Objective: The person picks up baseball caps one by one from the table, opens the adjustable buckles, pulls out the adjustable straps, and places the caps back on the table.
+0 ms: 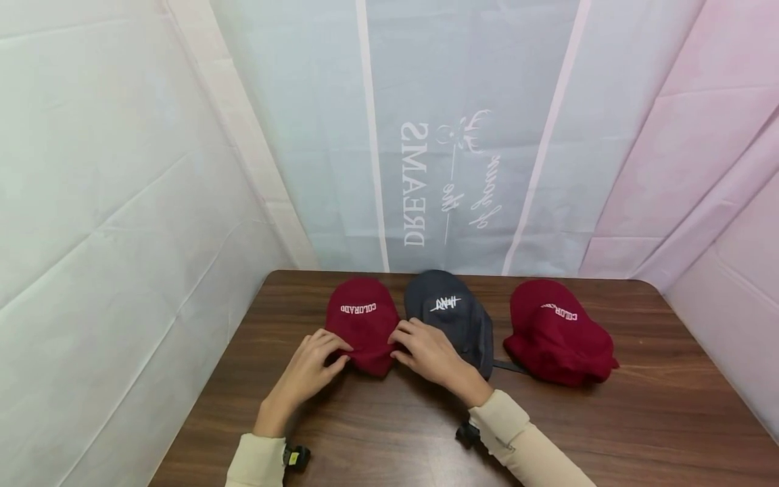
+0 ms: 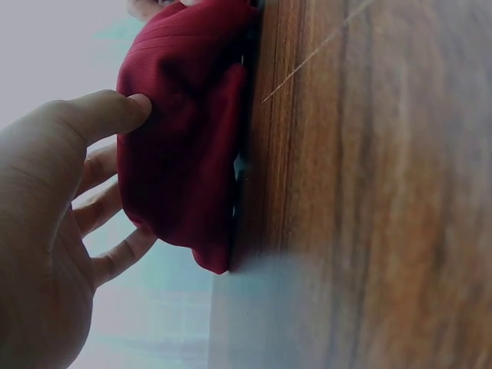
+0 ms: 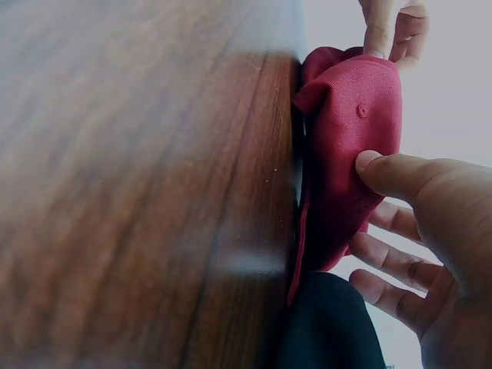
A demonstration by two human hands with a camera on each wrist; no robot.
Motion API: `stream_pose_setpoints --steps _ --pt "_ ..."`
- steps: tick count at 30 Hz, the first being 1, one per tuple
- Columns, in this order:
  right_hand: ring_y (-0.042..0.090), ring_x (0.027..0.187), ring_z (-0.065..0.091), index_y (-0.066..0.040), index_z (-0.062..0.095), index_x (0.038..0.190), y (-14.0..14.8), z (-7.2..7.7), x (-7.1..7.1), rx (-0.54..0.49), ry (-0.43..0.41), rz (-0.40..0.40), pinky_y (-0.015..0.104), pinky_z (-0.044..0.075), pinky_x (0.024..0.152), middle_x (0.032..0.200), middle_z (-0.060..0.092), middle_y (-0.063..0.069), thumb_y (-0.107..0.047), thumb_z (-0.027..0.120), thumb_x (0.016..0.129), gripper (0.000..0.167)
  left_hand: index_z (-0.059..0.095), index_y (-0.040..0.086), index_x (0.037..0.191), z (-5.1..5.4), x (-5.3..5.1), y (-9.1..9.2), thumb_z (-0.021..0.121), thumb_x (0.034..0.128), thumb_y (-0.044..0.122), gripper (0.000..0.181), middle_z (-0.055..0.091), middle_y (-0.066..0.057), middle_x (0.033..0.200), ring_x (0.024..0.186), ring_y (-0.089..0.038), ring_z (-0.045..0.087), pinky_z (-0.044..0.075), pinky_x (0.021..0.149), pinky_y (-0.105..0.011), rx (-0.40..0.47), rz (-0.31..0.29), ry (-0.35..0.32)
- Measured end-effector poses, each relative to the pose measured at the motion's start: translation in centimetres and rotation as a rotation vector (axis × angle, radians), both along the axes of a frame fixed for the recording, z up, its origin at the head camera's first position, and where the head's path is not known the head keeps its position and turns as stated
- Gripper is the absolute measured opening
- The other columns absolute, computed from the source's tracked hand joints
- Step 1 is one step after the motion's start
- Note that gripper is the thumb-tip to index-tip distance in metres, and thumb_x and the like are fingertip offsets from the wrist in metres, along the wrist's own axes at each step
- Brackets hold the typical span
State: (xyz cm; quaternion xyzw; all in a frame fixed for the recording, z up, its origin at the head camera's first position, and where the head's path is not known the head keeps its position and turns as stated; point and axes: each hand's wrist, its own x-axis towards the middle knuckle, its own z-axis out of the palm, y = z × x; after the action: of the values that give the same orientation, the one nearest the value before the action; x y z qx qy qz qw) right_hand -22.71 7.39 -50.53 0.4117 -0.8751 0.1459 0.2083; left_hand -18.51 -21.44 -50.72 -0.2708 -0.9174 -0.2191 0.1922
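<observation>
A red baseball cap (image 1: 360, 318) with white COLORADO lettering lies on the table, brim toward the back in the head view. My left hand (image 1: 313, 364) pinches its near left side; in the left wrist view the thumb (image 2: 131, 111) presses the crumpled fabric, fingers on the far side. On the near right side my right hand (image 1: 429, 352) grips the same cap, its thumb (image 3: 380, 171) on the cloth near a small eyelet. Right beside it lies a dark navy cap (image 1: 468, 318) with white HENRY lettering, partly covered by my right hand.
Another red COLORADO cap (image 1: 560, 338) lies farther right, its crown slumped. A dark strap (image 1: 510, 366) reaches from the navy cap toward it. The brown wood-grain table (image 1: 389, 433) ends at a hanging printed cloth (image 1: 304, 135), with pale cloth on both sides.
</observation>
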Motion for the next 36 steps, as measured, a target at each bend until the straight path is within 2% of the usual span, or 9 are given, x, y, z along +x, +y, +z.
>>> stream_pose_setpoints --steps 8,24,36 --pt "0.012 0.088 0.058 -0.024 0.078 0.106 -0.1 0.2 -0.1 -0.007 -0.003 -0.013 0.026 0.053 0.072 0.105 0.070 -0.009 -0.029 0.083 0.094 0.014 0.078 0.021 0.103 0.2 0.0 0.0 0.082 0.0936 0.016 0.011 0.076 0.010 0.102 0.099 -0.011 0.064 0.046 0.079 -0.033 0.042 -0.006 0.001" --pt "0.012 0.088 0.059 -0.022 0.080 0.109 -0.2 1.2 -0.1 -0.053 0.012 -0.030 0.026 0.053 0.071 0.106 0.071 -0.006 -0.029 0.080 0.096 0.015 0.078 0.020 0.102 1.0 -0.6 0.0 0.079 0.0960 0.016 0.008 0.076 0.009 0.099 0.093 -0.014 0.065 0.047 0.077 -0.031 0.103 -0.006 0.004" --pt "0.011 0.089 0.061 -0.020 0.079 0.108 -0.1 2.5 -0.1 -0.154 0.056 -0.042 0.027 0.055 0.072 0.104 0.073 -0.006 -0.025 0.083 0.094 0.015 0.078 0.019 0.103 2.2 -1.1 0.3 0.081 0.0939 0.012 0.012 0.075 0.010 0.098 0.091 -0.010 0.067 0.055 0.078 -0.036 0.149 -0.016 0.071"
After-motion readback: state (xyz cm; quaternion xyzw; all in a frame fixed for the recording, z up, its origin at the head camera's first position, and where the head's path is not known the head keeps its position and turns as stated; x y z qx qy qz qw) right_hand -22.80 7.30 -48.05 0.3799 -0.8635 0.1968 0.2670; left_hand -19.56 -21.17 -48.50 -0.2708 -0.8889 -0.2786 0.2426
